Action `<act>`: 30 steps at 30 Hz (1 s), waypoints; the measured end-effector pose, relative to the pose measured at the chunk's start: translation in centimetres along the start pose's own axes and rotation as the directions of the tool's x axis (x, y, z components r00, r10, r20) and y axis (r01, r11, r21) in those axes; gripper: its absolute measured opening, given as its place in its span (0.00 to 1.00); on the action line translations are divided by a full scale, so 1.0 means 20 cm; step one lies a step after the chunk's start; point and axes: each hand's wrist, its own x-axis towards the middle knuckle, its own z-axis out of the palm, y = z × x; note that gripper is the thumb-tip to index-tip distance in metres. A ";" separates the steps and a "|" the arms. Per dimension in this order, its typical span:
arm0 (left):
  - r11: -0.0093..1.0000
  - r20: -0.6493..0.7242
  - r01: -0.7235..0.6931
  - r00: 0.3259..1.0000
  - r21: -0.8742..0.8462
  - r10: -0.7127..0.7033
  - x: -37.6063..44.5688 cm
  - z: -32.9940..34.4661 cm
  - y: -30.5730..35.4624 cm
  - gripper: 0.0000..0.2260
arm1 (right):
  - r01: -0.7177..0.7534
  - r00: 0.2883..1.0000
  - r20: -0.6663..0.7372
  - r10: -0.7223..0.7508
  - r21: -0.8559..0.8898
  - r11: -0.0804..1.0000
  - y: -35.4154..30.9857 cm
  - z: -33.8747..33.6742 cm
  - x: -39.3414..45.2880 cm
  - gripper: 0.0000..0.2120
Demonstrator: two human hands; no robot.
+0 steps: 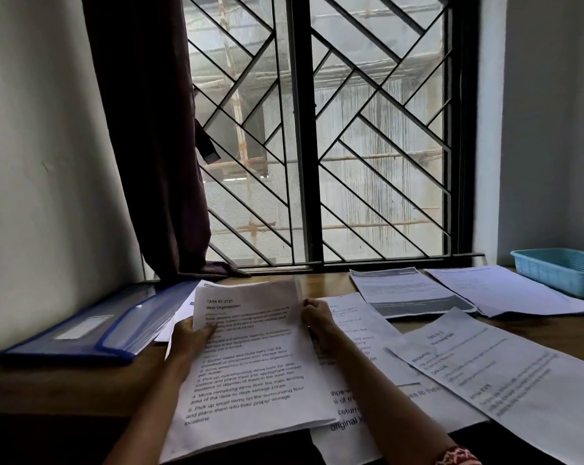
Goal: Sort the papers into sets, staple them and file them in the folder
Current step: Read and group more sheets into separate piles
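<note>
Holding a thin set of printed sheets point(250, 360) up off the worktop point(66, 387), the person has both hands on its upper half: the left hand point(186, 340) pinches the left edge with the thumb over the print and the fingers behind, and the right hand point(317, 318) pinches the right edge with its fingers curled round it. At least two sheets are in that set, since a second edge shows along the bottom; I cannot count more.

Paper like this is light and limp. It sags from wherever it is held, and the sheets slip over each other easily, so a hold on two opposite edges, as now, looks like the sound way to keep them squared. I would expect one corner to need pinching tight before any stapling. No stapler is in sight from here.

The blue folder point(93, 327) lies flat just left of the left hand, looking stiffer and slicker than the paper. A sheet or two peeps out between it and the held set. To the right of the right hand, about five more sheets point(505, 374) lie spread and overlapping. Farther right and beyond them sits one pale blue tray point(565, 273).
</note>
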 end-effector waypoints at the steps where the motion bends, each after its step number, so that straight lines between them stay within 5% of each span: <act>1: 1.000 -0.002 -0.002 1.000 0.005 0.002 0.00 0.00 0.00 0.05 | 0.003 1.000 -0.002 -0.003 -0.020 1.000 -0.01 0.00 -0.01 0.07; 4: 1.000 -0.003 -0.002 1.000 0.014 0.002 0.00 0.01 0.00 0.05 | 0.023 0.999 -0.040 -0.027 -0.086 0.996 -0.01 0.00 0.01 0.10; 8: 0.998 0.006 -0.011 1.000 0.054 0.011 0.00 0.01 0.00 0.07 | 0.060 0.956 -0.258 -0.140 -0.296 0.953 0.00 0.01 0.01 0.14; 12: 0.988 -0.007 -0.016 1.000 0.151 0.017 0.02 0.02 -0.01 0.11 | -0.056 0.908 -0.383 -0.170 -0.512 0.857 -0.01 -0.05 -0.01 0.13; 16: 0.979 -0.009 0.010 1.000 0.201 -0.008 0.02 0.04 0.00 0.10 | -0.327 0.902 -0.430 -0.046 -0.748 0.577 -0.07 -0.18 0.03 0.27; 23: 0.970 -0.020 0.013 1.000 0.242 -0.009 0.05 0.13 0.11 0.11 | -0.526 0.851 -0.413 0.325 -0.678 0.513 -0.13 -0.35 0.07 0.43; 26: 0.963 -0.005 0.004 1.000 0.268 -0.003 0.06 0.16 0.10 0.10 | -0.514 0.854 -0.437 0.282 -0.623 0.589 -0.08 -0.37 0.10 0.36; 30: 0.959 0.011 -0.014 1.000 0.283 0.011 0.06 0.17 0.05 0.13 | -0.330 0.841 -0.536 0.071 -0.405 0.852 -0.02 -0.41 0.11 0.06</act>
